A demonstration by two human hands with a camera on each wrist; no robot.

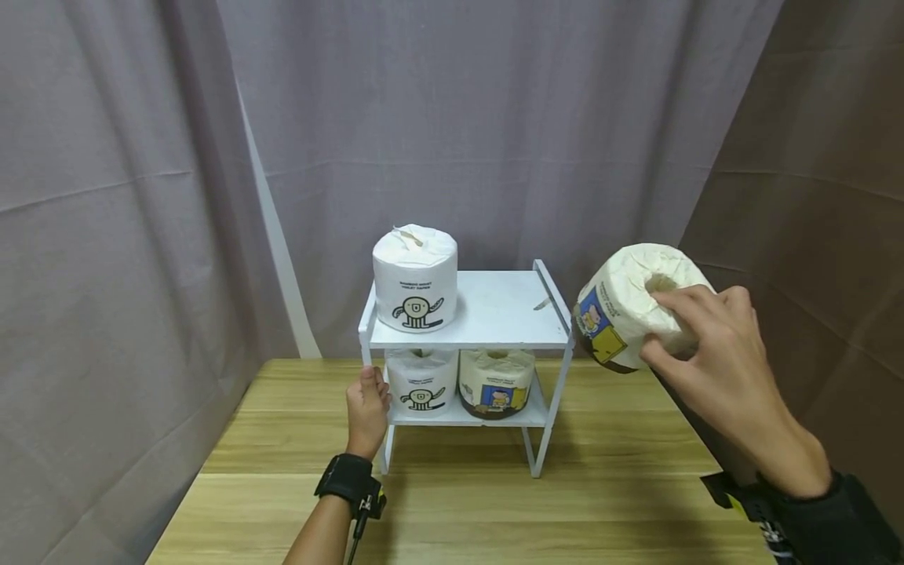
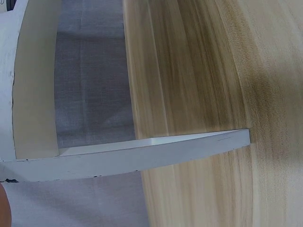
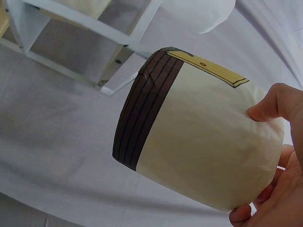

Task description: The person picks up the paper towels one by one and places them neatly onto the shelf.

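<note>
Right hand [image 1: 713, 369] fingers grasping cream wrapped toilet roll [image 1: 632, 310], axis tilted, right of white two-tier metal rack [image 1: 487, 314]; left hand [image 1: 367, 408] gripping rack leg.

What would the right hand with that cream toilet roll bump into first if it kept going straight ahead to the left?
Probably the white shelf rack: the right hand holds the cream toilet roll beside the raised right edge of its top shelf. The roll would likely touch that edge first, though depth is hard to judge.

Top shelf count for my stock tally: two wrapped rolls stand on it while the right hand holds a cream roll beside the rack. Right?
Not quite: the head view shows one white roll on the top shelf. The right hand does hold the cream roll beside the rack.
</note>
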